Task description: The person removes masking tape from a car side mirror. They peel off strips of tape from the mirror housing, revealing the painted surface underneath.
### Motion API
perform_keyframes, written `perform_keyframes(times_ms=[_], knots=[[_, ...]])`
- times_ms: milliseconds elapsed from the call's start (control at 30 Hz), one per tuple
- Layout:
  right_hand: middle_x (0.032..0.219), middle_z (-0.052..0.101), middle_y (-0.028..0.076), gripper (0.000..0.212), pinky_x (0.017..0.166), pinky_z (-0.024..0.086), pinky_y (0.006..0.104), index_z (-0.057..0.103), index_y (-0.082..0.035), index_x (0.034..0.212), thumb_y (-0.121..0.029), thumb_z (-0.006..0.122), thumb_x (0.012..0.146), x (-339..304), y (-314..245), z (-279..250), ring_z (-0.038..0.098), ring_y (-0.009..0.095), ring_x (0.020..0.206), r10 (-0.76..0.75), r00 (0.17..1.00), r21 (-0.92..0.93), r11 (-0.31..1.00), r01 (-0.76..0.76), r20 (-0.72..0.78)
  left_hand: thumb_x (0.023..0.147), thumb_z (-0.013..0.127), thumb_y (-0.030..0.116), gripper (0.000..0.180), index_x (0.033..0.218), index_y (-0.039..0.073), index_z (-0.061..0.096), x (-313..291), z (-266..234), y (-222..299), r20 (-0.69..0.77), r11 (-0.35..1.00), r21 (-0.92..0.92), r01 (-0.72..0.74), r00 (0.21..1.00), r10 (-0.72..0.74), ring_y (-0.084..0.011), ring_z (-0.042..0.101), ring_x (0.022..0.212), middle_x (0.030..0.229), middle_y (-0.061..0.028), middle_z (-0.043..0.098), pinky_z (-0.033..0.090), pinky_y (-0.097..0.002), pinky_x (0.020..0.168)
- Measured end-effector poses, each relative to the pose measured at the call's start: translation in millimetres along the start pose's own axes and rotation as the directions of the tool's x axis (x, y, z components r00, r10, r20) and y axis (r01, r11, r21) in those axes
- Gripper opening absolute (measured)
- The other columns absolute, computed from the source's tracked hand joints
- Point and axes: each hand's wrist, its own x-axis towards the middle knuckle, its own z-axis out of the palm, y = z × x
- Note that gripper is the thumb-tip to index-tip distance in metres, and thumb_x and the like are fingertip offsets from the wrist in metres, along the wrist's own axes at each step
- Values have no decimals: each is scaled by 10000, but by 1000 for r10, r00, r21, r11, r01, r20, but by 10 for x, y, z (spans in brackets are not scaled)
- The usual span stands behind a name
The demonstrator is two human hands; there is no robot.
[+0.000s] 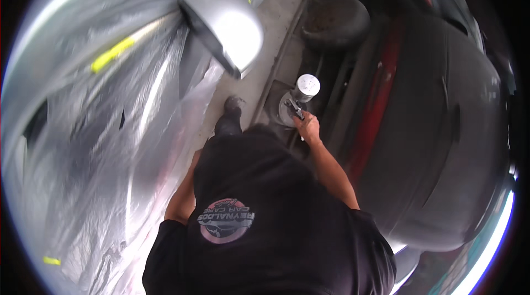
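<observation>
My right hand (309,128) is closed round the handle of a spray gun (295,109), held out in front of my body. A round cup with a pale, speckled top (307,86) sits on the gun. My left forearm (183,200) hangs by my side, and the hand at its end is hidden behind my black shirt (259,184). To the left of the gun, a silver side mirror (223,22) juts out from a vehicle wrapped in clear plastic sheeting (94,146).
A strip of yellow tape (113,55) lies on the sheeting. On the right stands a dark grey vehicle panel (425,124) with a red strip (381,96) along it. Beyond the gun is a dark, rounded, tire-like object (335,22). A concrete floor (279,13) runs between.
</observation>
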Motion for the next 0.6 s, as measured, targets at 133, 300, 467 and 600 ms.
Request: perform_keyframes(times_ms=[133, 300, 467, 600], knots=[[944, 729, 256, 474, 827, 564, 448, 714, 46, 1116, -332, 766, 835, 1251, -159, -630, 718, 403, 920, 8, 1000, -95, 995, -5, 29, 889, 634, 214, 308, 1043, -36, 729, 831, -214, 1120, -131, 995, -50, 81, 988, -87, -303, 721, 935, 1028, -212, 746, 540, -403, 810], [850, 721, 251, 429, 781, 559, 453, 729, 44, 1068, -319, 753, 840, 4307, -527, -1241, 725, 404, 868, 45, 990, -59, 998, -38, 131, 953, 605, 229, 203, 1023, 72, 712, 2665, 410, 1097, 62, 363, -924, 120, 984, -168, -213, 668, 836, 872, -81, 701, 536, -379, 774], [851, 715, 251, 405, 777, 546, 466, 730, -1, 1047, -351, 762, 846, 6566, -26, -1765, 712, 419, 877, -108, 990, -207, 970, 125, 90, 958, 609, 237, 156, 963, 106, 693, 3892, 1289, 2471, -144, 710, -588, 387, 814, -563, -171, 640, 803, 804, -73, 649, 518, -321, 715], [926, 704, 270, 405, 814, 534, 478, 717, -7, 1074, -345, 762, 856, 8554, -555, -2859, 688, 434, 940, -42, 939, -142, 985, 96, 341, 955, 611, 234, 152, 970, 107, 694, 5669, 1446, 4066, -174, 779, -519, 353, 848, -500, -167, 637, 793, 802, -68, 647, 513, -317, 701]])
